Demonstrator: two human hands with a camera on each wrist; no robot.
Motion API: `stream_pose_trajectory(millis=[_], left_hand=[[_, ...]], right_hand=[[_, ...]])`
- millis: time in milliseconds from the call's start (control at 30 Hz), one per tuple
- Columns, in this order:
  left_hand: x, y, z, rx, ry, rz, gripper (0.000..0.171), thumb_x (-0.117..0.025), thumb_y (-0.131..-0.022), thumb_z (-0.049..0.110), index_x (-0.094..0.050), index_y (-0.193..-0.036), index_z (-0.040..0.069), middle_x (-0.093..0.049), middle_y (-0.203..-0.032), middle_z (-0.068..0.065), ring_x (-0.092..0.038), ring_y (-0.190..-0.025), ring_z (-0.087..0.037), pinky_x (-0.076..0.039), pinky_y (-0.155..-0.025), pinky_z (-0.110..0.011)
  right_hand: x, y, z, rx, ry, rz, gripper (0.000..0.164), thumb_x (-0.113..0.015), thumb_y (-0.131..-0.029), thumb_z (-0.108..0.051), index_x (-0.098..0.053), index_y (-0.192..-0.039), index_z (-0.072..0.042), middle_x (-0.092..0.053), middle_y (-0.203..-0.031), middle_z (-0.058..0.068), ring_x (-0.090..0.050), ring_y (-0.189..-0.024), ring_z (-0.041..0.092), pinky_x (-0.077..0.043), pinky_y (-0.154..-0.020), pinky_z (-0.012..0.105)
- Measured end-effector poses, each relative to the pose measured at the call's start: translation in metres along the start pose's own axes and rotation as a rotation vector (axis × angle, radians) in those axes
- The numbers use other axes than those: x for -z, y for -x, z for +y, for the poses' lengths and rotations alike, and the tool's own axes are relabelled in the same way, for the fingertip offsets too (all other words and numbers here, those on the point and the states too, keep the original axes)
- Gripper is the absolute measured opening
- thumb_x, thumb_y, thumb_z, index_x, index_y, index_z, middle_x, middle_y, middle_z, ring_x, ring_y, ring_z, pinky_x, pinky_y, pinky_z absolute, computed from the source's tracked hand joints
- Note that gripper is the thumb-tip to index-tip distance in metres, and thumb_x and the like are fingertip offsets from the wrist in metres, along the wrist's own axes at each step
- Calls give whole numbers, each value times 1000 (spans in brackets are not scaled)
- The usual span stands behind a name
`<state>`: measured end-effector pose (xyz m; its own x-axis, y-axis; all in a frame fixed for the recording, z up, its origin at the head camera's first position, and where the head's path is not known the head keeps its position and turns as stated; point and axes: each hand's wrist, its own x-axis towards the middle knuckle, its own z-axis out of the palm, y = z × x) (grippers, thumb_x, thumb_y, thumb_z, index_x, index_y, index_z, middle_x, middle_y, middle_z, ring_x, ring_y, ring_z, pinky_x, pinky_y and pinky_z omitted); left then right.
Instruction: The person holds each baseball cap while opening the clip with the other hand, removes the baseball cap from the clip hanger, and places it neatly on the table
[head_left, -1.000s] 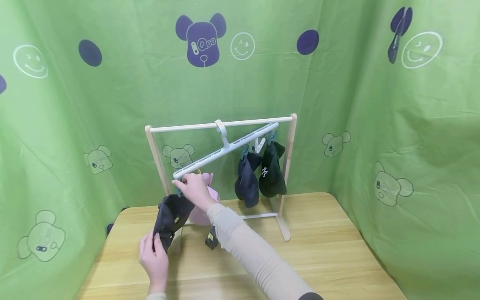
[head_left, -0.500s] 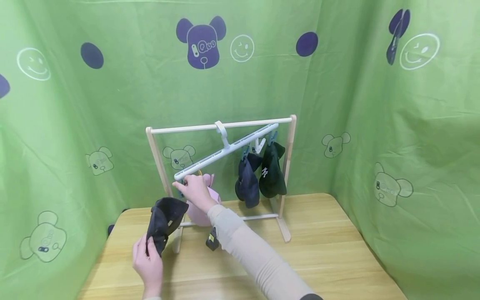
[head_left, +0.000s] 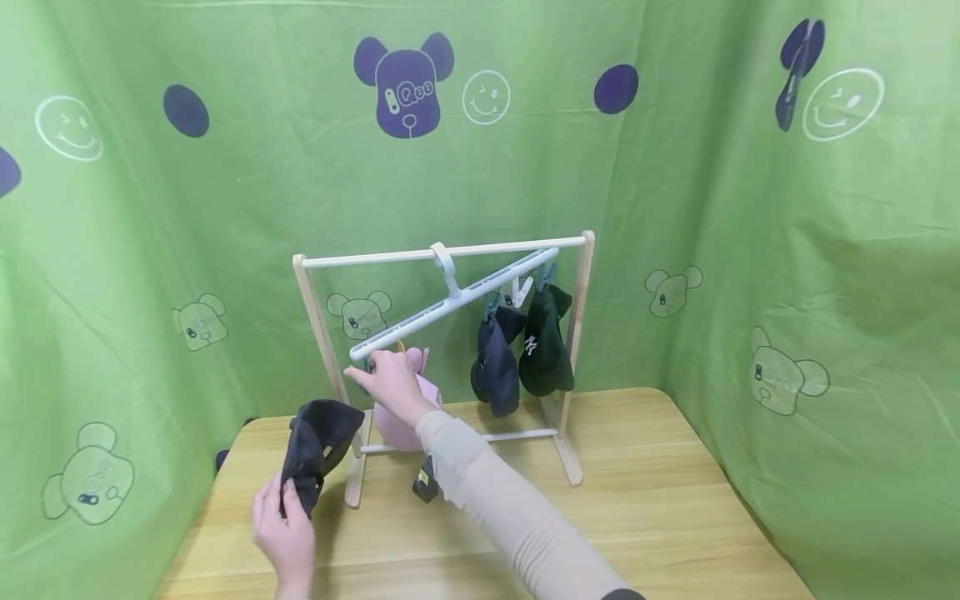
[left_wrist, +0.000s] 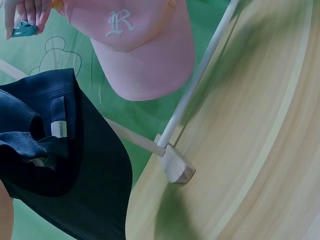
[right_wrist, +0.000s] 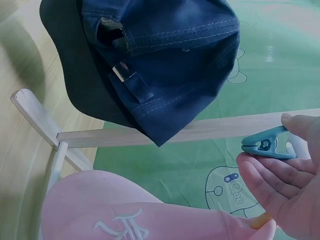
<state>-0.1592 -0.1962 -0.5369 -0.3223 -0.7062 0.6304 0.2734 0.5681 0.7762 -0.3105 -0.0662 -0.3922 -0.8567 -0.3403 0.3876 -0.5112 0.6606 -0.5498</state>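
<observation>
My left hand (head_left: 285,529) grips a dark navy cap (head_left: 322,442) by its lower edge, left of the rack. In the right wrist view the cap (right_wrist: 165,65) shows its back strap and metal buckle. My right hand (head_left: 393,383) is at the lowered left end of a pale blue hanger (head_left: 420,319). Between its thumb and fingers it pinches a teal clothespin (right_wrist: 265,145), which stands apart from the cap. Just behind that hand hangs a pink cap (left_wrist: 135,45) with a white letter, from an orange clip (right_wrist: 261,220).
The hanger tilts on the rail of a wooden rack (head_left: 360,258). Toward its right end hang a navy cap (head_left: 497,367) and a dark green cap (head_left: 546,350), with a white clip (head_left: 521,292) between. A black-and-yellow item (head_left: 425,481) is near the right forearm, above the wooden table (head_left: 637,500).
The left hand has drawn the navy cap left and down, away from the teal clothespin where its upper edge was. The right hand has stayed at the hanger's end.
</observation>
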Motion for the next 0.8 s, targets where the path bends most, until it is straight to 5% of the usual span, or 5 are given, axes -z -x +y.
stream_pose_trajectory(millis=[100,800], left_hand=[[1,-1,-3,-9,-10,18,21,-60,-89,-6,-69,-109,-9,-64,-97,-21,-51,-96,15,-42,-87,0],[16,-9,-9,23,-32,61,21,-61,-88,-8,-69,-107,-9,-64,-97,-19,-49,-94,16,-40,-86,0]], right_hand=[[0,0,1,-3,-10,-4,42,-66,-89,-47,-47,-67,-17,-41,-56,-9,-39,-50,5,-31,-48,14],[1,0,0,-20,-10,-28,41,-66,-88,-48,-48,-69,-17,-41,-57,-8,-38,-51,5,-32,-49,15]])
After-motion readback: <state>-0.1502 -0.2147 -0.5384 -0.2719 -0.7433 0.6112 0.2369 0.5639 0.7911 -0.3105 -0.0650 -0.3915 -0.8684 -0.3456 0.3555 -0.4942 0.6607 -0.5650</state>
